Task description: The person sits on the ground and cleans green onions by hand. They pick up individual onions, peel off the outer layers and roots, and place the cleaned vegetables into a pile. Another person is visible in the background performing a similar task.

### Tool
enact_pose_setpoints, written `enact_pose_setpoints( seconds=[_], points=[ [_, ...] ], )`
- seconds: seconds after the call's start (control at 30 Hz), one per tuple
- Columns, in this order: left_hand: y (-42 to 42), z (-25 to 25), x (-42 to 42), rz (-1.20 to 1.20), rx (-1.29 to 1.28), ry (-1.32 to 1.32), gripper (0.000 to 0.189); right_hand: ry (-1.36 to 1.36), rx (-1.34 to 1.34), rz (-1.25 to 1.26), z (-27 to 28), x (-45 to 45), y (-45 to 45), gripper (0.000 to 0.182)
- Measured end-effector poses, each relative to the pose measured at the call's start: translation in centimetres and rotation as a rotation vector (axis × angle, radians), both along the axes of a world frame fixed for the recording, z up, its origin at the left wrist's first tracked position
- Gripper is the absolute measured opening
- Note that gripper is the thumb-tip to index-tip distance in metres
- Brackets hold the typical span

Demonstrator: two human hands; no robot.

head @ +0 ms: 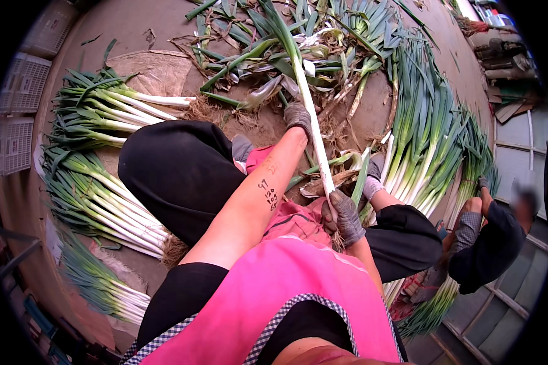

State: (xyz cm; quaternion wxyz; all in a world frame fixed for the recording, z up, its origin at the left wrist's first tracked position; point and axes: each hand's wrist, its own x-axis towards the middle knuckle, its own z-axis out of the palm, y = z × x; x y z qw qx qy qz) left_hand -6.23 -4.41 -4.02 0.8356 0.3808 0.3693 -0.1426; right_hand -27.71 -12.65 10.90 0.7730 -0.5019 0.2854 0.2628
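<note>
A long green onion slants across the middle, its leaves away from me and its roots near my lap. My left hand, in a grey glove, is closed around its white shaft partway up; the fingers are partly hidden. Low on the shaft, just above the roots, my gloved right hand grips it. Loose leaves and dry peelings lie between my legs, beside the shaft. Beyond my hands is a heap of green and withered leaves.
Bunches of green onions lie at left, near stacked plastic crates. A large row of green onions lies at right. Farther right, another person crouches, a gloved hand on a bunch. A flattened sack lies on the floor.
</note>
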Motion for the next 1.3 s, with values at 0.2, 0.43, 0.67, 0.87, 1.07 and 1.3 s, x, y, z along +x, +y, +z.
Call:
enact_pose_setpoints(
  seconds=[0.2,0.43,0.67,0.87,1.07,1.3],
  points=[
    [0.4,-1.2,0.7,-0.073,-0.133,0.069,0.025,0.069,0.674,-0.120,-0.9,-0.6,-1.7,0.045],
    [0.3,-2.0,-2.7,-0.405,-0.721,0.182,0.018,0.058,1.014,-0.108,-0.6,-0.5,-1.8,0.046],
    [-1.1,-4.5,-5.0,-1.407,0.309,-0.311,0.028,-0.018,0.349,-0.036,0.7,0.7,-2.0,0.040],
    [3.3,2.3,1.5,-0.187,-0.330,0.002,0.052,-0.183,-0.466,0.280,0.9,-1.1,-1.5,0.023],
    [3.7,1.1,1.1,-0.154,-0.668,-0.093,0.024,0.000,-0.149,0.426,-2.8,2.3,-2.7,0.039],
    [4.0,2.6,1.1,-0.202,-0.716,-0.204,0.020,-0.043,0.260,-0.349,-6.5,11.2,0.1,0.029]
  ],
)
